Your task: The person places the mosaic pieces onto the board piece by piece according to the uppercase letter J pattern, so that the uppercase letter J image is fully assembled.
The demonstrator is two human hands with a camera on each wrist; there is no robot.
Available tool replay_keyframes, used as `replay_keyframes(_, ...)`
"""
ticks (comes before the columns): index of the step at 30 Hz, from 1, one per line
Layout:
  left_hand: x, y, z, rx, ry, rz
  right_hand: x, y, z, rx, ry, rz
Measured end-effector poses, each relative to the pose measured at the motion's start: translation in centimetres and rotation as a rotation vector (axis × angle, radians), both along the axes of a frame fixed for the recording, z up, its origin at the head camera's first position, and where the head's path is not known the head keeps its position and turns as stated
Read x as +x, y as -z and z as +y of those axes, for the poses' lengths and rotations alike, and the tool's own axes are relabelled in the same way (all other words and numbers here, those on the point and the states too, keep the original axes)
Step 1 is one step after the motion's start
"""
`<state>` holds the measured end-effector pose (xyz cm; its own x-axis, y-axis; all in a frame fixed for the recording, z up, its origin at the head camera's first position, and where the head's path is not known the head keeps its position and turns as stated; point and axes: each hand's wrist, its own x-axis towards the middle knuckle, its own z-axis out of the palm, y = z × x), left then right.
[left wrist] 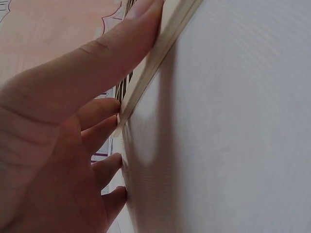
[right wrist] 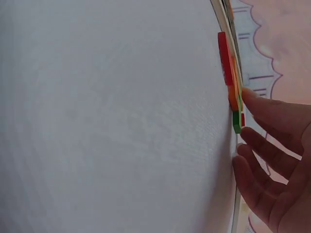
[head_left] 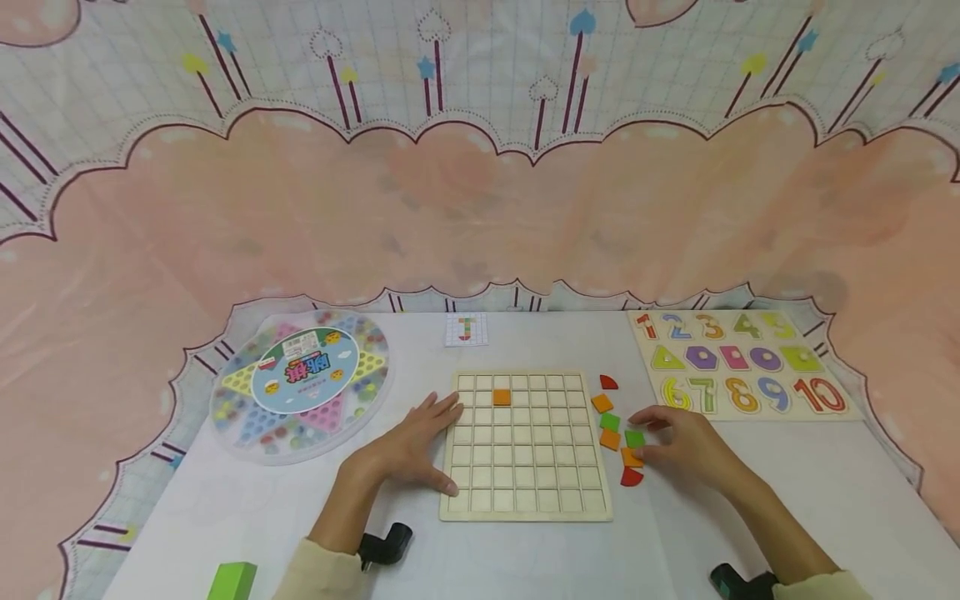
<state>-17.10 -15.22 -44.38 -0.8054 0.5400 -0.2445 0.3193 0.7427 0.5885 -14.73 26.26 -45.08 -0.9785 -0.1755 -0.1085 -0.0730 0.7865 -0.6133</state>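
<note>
A light wooden grid board [head_left: 525, 467] lies flat on the white table, with one orange square tile [head_left: 502, 397] in its upper part. My left hand [head_left: 401, 450] rests on the board's left edge, thumb and fingers spread apart. To the right of the board, my right hand [head_left: 690, 446] hovers low over loose pieces. Its thumb is at an orange tile [head_left: 628, 457] and its index finger is just above a green tile [head_left: 634, 437]. A red quarter-round piece [head_left: 632, 477] lies nearest me, and several other red, orange and green pieces line the board's right side.
A small card [head_left: 466, 329] with a coloured grid pattern lies behind the board. On the left sits a round game box [head_left: 303, 375]; a number puzzle board [head_left: 738, 367] occupies the back right. A green block [head_left: 232, 581] stands at the front left.
</note>
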Motion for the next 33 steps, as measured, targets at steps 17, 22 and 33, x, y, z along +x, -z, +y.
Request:
replay_keyframes(17, 0.29, -0.35, 0.12, 0.012, 0.002, 0.009, 0.03, 0.58, -0.04, -0.017, -0.029, 0.018)
replay_keyframes(22, 0.23, -0.25, 0.11, 0.008, 0.001, 0.012, -0.2, 0.64, 0.01, -0.021, -0.059, 0.041)
replay_keyframes(33, 0.04, 0.17, -0.04, 0.014, -0.003, 0.017, -0.38, 0.01, -0.5, -0.025, -0.048, 0.03)
